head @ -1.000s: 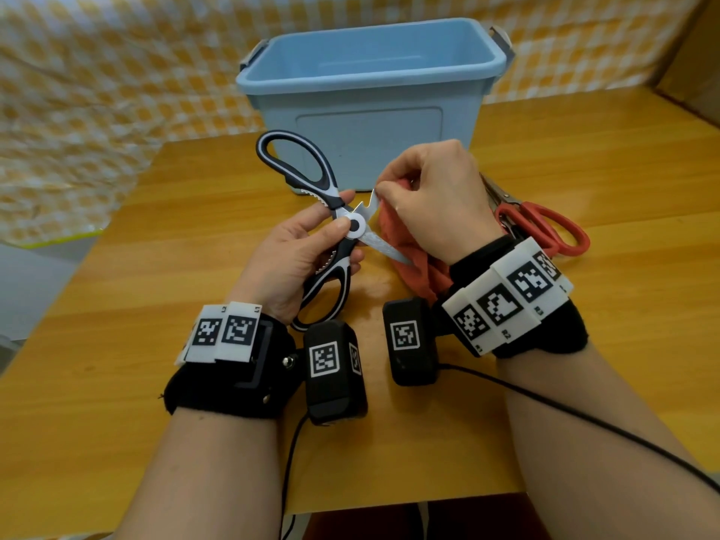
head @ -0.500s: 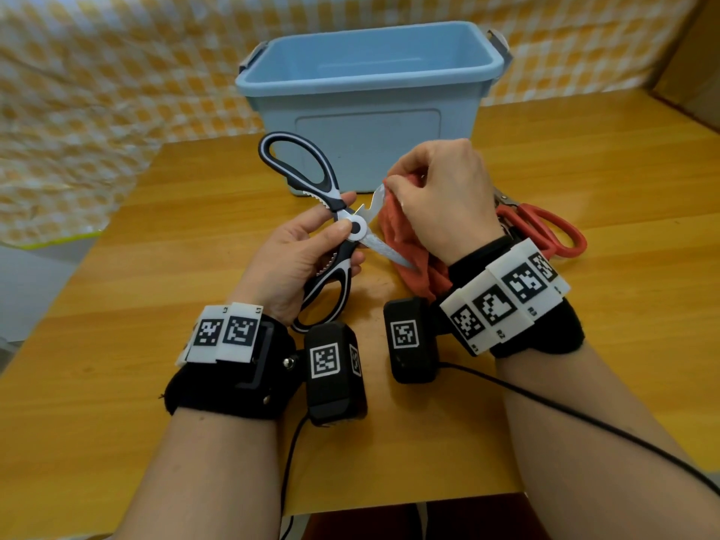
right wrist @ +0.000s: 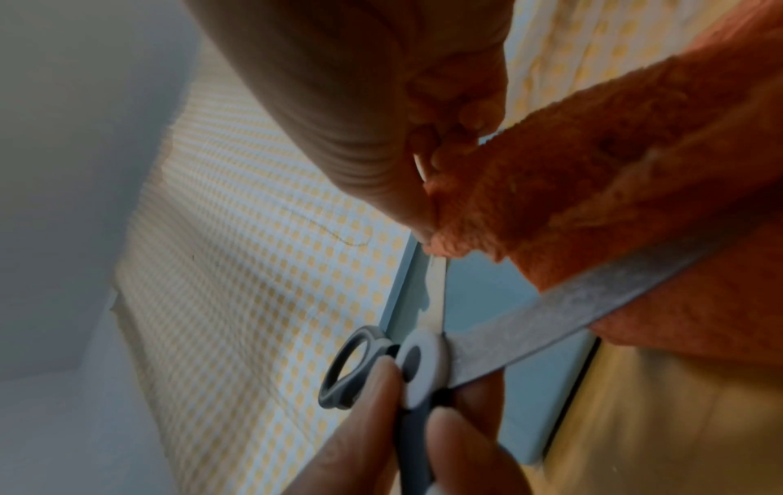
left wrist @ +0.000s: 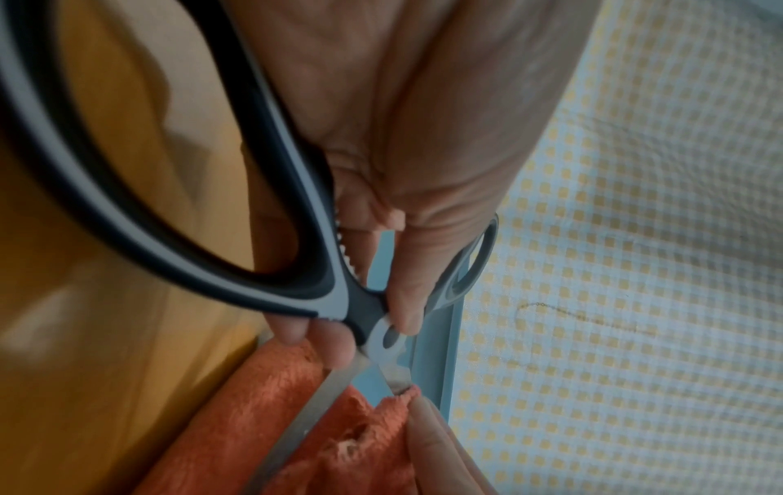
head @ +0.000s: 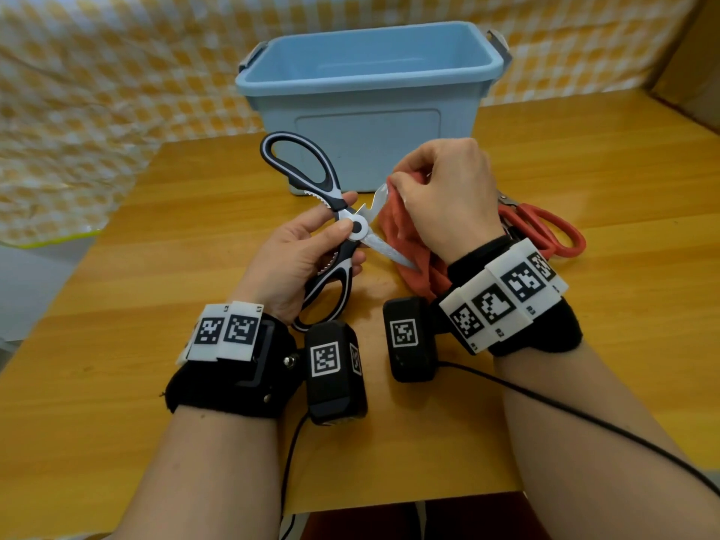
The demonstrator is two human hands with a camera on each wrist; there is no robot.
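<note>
Wiping in progress, centre frame: my left hand [head: 292,263] is gripping open kitchen scissors [head: 356,229], my right hand [head: 448,196] pinching orange cloth [head: 401,228] round the upper blade [head: 378,196]; lower blade [head: 383,251] apparently outstanding.

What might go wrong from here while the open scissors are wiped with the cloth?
The right hand pinches the orange cloth over the upper blade of the black scissors; a slip might cut a finger.
The lower blade points toward that wrist and may nick it.
The left hand grips beside the pivot, so closing blades might pinch it.
</note>
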